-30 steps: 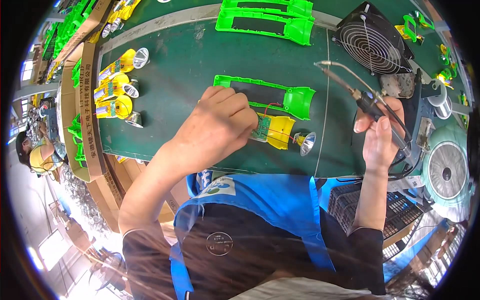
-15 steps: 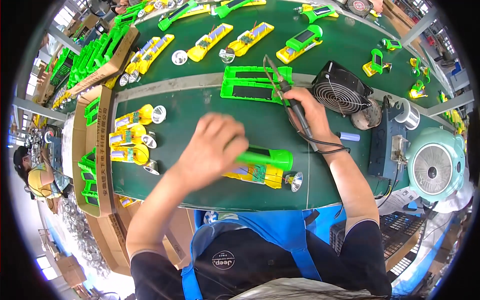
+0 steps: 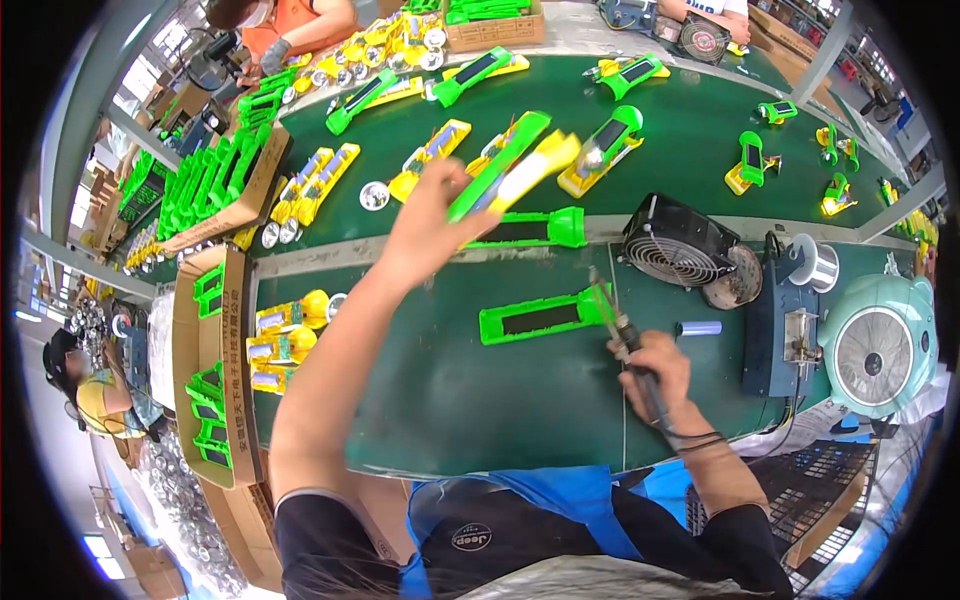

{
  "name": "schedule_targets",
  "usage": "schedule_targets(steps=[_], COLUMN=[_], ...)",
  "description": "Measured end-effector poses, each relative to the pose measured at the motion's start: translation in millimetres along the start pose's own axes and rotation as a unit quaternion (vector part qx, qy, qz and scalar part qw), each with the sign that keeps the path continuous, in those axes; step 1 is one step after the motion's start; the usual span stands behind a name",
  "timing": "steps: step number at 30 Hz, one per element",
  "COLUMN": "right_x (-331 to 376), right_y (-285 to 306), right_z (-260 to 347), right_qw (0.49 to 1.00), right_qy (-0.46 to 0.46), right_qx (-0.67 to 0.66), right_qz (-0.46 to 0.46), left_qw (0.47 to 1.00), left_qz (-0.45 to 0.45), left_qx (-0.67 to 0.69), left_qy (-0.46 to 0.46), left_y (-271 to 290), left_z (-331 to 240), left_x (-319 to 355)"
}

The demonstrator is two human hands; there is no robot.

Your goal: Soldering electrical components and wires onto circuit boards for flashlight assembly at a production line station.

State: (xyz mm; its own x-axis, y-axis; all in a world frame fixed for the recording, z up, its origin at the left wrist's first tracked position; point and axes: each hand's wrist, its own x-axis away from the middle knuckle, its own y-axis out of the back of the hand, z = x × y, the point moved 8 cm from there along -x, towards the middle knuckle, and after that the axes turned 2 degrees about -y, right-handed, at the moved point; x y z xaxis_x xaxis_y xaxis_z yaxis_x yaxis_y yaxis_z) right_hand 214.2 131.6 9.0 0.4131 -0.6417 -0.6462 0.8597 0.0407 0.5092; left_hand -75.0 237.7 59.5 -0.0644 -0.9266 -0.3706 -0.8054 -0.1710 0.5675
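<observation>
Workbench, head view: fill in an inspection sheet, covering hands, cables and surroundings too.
Surface: green bench, pale strip along its far edge.
Work pieces: green casing and yellow part held together, slightly blurred; green frame with dark panel lying on the bench.
Clutter: purple cell, black fan, cardboard box at left.
Hands: left hand grips the casing; right hand grips a soldering iron.
Cables: dark cable by the right wrist.
Surroundings: more green-and-yellow pieces on the far green surface; person in orange beyond.

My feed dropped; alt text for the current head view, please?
A person's left hand holds a green-and-yellow assembly over the far green surface, while the right hand grips a soldering iron near a green casing. A black fan stands nearby.
</observation>
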Motion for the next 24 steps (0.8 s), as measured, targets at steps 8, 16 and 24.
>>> schedule_targets(steps=[8, 16, 24], right_x=[-9.5, -16.3, -17.1], right_y=[-12.1, -3.5, -28.5], right_z=[0.6, 5.3, 2.3], right_qw=[0.997, 0.996, 0.992], right_qy=[0.009, 0.019, 0.022], right_qx=[-0.043, -0.067, -0.087], right_qz=[0.062, 0.049, 0.088], left_qw=[0.940, 0.933, 0.939], left_qz=[0.012, 0.034, 0.158], left_qx=[-0.340, -0.357, -0.290], left_qy=[0.026, -0.023, 0.098], left_y=[-112.7, -75.2, -1.5], left_z=[24.8, 55.1, 0.2], left_x=[-115.1, -124.7, -19.6])
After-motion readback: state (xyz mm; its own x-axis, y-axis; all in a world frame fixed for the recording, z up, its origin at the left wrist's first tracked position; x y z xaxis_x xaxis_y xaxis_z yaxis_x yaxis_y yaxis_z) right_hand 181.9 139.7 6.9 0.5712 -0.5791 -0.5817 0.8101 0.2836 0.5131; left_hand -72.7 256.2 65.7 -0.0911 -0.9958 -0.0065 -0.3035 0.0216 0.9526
